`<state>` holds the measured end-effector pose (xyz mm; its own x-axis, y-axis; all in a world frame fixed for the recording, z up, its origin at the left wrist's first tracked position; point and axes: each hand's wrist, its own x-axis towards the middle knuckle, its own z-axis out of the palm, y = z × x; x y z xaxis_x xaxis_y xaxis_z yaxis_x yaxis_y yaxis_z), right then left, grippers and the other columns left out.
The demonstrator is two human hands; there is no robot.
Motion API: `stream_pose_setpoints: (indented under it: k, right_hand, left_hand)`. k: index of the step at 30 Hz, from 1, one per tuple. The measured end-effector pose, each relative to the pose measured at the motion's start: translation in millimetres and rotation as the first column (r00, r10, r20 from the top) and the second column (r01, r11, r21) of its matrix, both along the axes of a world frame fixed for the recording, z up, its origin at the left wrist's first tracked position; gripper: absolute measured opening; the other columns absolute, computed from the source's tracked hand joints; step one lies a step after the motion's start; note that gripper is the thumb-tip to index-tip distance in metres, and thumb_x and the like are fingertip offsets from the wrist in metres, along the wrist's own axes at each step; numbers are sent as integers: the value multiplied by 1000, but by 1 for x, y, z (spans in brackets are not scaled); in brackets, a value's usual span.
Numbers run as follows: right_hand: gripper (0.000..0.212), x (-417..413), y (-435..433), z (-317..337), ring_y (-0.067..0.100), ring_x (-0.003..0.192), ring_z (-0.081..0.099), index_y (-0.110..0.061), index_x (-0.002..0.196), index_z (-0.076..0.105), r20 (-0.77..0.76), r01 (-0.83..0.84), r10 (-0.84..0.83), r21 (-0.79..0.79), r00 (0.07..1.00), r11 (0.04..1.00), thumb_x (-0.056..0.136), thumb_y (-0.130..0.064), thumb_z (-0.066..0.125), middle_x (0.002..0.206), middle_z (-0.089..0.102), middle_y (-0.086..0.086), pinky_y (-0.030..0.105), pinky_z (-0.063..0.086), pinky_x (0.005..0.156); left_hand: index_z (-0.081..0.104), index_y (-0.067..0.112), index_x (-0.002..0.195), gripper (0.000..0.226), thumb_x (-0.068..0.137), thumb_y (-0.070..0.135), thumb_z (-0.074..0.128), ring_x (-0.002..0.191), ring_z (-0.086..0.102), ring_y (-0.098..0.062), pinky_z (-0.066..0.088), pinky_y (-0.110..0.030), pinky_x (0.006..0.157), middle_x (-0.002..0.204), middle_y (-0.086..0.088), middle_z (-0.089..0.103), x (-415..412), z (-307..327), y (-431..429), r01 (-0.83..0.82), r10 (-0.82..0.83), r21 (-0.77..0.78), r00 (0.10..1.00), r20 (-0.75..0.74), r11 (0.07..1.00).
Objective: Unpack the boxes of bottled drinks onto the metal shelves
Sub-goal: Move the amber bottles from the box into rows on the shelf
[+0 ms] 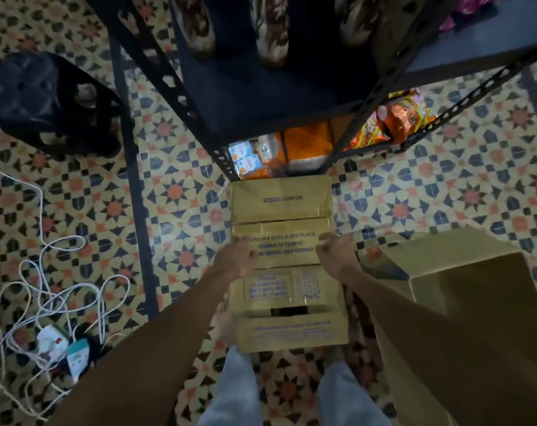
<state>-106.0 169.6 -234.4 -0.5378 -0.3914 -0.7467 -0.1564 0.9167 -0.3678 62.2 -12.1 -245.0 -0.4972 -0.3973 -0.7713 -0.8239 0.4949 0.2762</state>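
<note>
A closed cardboard box (pixel 282 207) with blue print stands on the patterned floor right in front of the black metal shelves (pixel 261 96). My left hand (pixel 238 255) grips the left edge of its near top flap. My right hand (pixel 335 255) grips the right edge of the same flap, fingers curled over it. The box's near side faces me, with a dark hand slot in it. No bottles are visible; the box's contents are hidden.
An open cardboard box (pixel 464 290) stands at my right. The lowest shelf holds orange and blue packets (pixel 304 146). White cables and a power strip (pixel 52 339) lie at left, a black stool (pixel 45 103) behind them. My feet stand just under the box.
</note>
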Motion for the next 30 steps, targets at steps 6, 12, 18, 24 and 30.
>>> stream_pose_setpoints:
  k: [6, 12, 18, 24, 30]
  right_hand:
    - [46, -21, -36, -52, 30, 132, 49, -15, 148, 45, -102, -166, 164, -16, 981, 986, 104, -30, 47, 145, 52, 12, 35, 42, 104]
    - [42, -25, -45, -81, 33, 131, 47, -10, 145, 51, -222, -290, 253, -156, 942, 944, 104, -24, 48, 146, 52, 10, 37, 39, 105]
    - [46, -17, -44, -81, 30, 141, 38, -15, 150, 42, -184, -440, 424, -53, 887, 897, 108, -32, 41, 154, 44, 7, 40, 28, 114]
    - [53, -24, -55, -99, 27, 145, 31, -15, 153, 33, -149, -488, 484, 10, 862, 873, 106, -38, 37, 156, 40, 8, 45, 24, 119]
    - [47, -11, -58, -102, 30, 113, 60, -22, 123, 57, -250, -464, 454, 21, 855, 885, 102, -46, 23, 118, 66, 5, 45, 36, 107]
  left_hand:
    - [34, 16, 148, 51, 101, 35, 43, 130, 48, -32, 45, -45, 103, 153, -11, 35, -7, -73, -29, 47, -54, -126, 997, -53, 991]
    - [46, 12, 130, 38, 104, 37, 35, 118, 54, -33, 41, -49, 102, 133, -16, 51, 1, -107, -20, 14, -25, -97, 992, -123, 995]
    - [45, 13, 137, 43, 102, 36, 39, 125, 46, -31, 38, -50, 105, 137, -14, 47, 8, -101, -22, -66, 23, -233, 983, -185, 970]
    - [32, 13, 150, 55, 102, 39, 42, 142, 34, -33, 34, -53, 113, 157, -13, 30, -4, -108, -40, 23, -24, -36, 999, -36, 999]
    - [65, 11, 109, 39, 103, 38, 37, 98, 63, -31, 48, -45, 92, 104, -11, 64, -8, -106, -43, -83, 25, -296, 980, -195, 952]
